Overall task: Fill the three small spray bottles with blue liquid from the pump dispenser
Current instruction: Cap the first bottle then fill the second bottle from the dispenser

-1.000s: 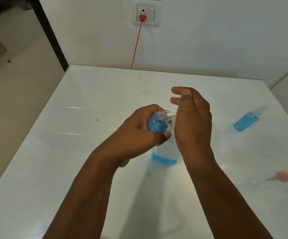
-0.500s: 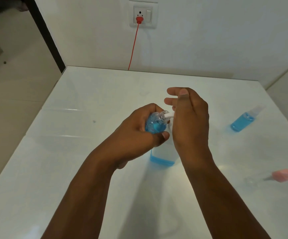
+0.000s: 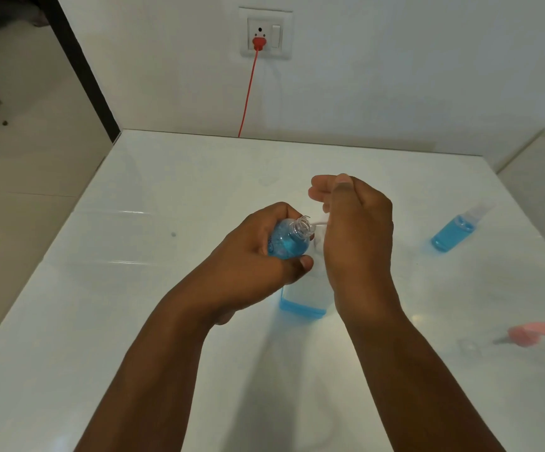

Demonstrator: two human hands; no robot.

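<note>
My left hand [image 3: 255, 259] grips a small clear spray bottle [image 3: 289, 241], uncapped and mostly full of blue liquid, with its open neck tilted towards the white nozzle of the pump dispenser [image 3: 303, 300]. The dispenser stands on the white table [image 3: 134, 288]; a thin layer of blue liquid shows at its bottom. My right hand [image 3: 356, 243] lies over the pump head with its fingers bent, hiding the head. A second small bottle [image 3: 452, 234] filled with blue liquid and capped stands at the right. A clear empty-looking bottle with a pink cap [image 3: 535, 334] lies at the right edge.
A red cable [image 3: 248, 96] runs from a wall socket [image 3: 264, 34] down behind the table's far edge. A white ledge [image 3: 538, 177] adjoins the table at the back right. The floor drops away on the left.
Both hands and the bottle hold nearly the same pose over the dispenser. Only the camera view has shifted slightly.
</note>
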